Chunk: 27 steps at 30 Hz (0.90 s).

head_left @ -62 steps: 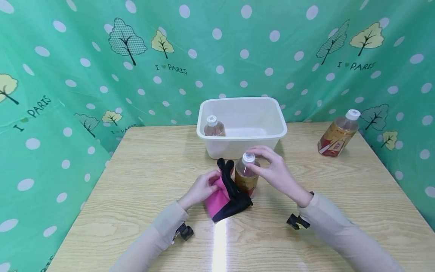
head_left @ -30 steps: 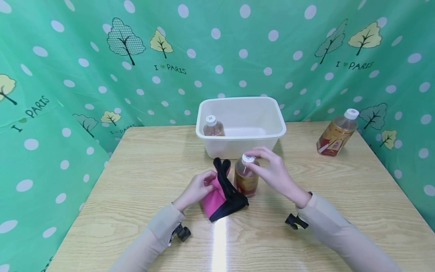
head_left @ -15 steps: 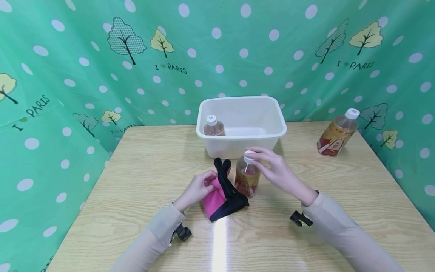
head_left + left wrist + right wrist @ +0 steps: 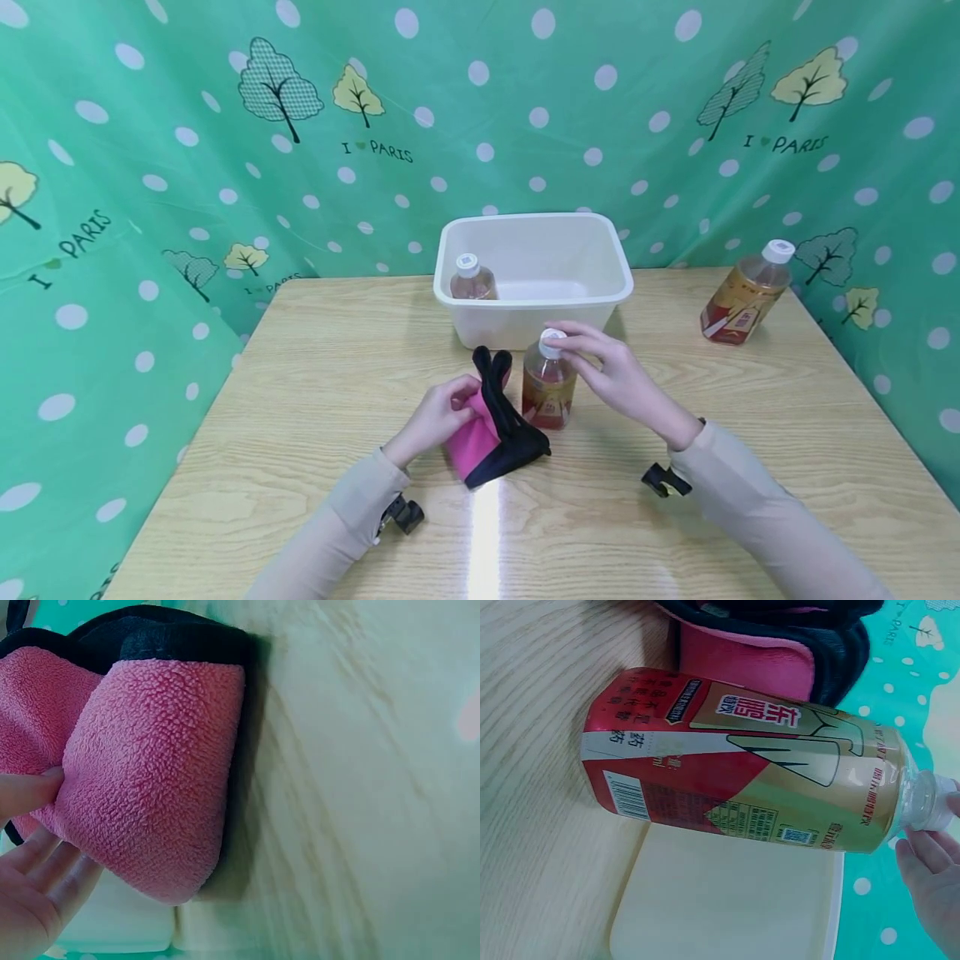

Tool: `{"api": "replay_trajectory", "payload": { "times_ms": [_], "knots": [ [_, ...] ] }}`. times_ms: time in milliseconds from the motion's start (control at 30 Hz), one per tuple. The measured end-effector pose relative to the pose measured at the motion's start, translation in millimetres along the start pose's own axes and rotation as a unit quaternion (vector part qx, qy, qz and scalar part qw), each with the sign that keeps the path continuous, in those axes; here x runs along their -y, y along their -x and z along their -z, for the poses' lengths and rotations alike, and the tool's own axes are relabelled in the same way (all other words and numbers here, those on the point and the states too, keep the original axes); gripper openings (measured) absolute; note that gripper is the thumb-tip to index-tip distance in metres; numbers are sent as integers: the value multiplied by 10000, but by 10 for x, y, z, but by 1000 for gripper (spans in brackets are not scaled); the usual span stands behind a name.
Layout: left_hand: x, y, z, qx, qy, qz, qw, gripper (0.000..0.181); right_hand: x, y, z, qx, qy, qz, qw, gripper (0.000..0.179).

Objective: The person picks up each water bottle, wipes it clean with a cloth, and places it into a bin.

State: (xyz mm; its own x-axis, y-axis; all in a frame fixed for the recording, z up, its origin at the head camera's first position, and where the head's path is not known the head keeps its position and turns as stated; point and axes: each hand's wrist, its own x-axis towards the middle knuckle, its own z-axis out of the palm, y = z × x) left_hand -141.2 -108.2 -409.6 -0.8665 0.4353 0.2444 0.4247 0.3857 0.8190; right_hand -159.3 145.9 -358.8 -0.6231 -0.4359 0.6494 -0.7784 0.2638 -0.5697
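wooden table (image 4: 337, 358); hands (image 4: 444, 414) (image 4: 618, 379) hold pink cloth (image 4: 474, 446) left, bottle (image 4: 549, 390) right

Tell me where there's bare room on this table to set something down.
The table is bare left of the left hand and white bin, and between the bin and the far-right bottle. Room also shows in the bin, right of the bottle inside it. It's crowded before the bin: pink-and-black cloth, held bottle, right hand.
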Motion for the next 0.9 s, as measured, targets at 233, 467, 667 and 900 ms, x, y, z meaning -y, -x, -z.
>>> {"api": "replay_trajectory", "payload": {
  "times_ms": [233, 467, 667, 900],
  "knots": [
    [139, -74, -25, -68, -66, -147, 9998, 26, 2, 14, -19, -77, -210, -302, 9993, 24],
    [28, -162, -18, -120, 18, -369, 9992, 26, 25, 20, 1, 177, -503, -785, 9955, 21],
    [-66, -222, -23, -70, 22, -348, 9994, 25, 42, 14, 5, 294, -594, -993, 9928, 21],
    [-160, -239, -45, -183, -89, -375, 9991, 32, 25, 23, -8, 177, -627, -903, 9938, 22]
  ]
}}
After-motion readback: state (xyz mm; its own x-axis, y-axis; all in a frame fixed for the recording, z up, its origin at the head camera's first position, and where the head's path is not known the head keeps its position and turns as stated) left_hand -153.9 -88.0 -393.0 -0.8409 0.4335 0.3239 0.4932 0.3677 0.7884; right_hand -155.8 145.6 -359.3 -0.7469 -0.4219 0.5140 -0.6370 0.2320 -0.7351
